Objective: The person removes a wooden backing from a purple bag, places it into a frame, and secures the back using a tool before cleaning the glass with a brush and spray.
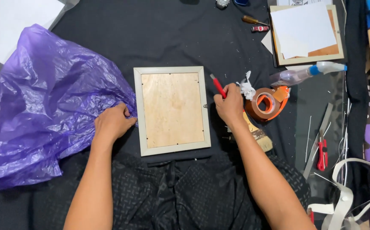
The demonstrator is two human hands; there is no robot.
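A crumpled purple plastic bag (40,102) lies left of a face-down pale picture frame (172,110); a red-handled tool (218,85) stands right.

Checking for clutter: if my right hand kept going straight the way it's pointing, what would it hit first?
The right hand points up and away from you. Past the red tool it holds, only bare black cloth shows; the way looks free, though height is unclear.

Purple plastic bag (35,102), pale frame (172,110) (tan backing), seemingly red-handled tool (218,86), black cloth (172,38).
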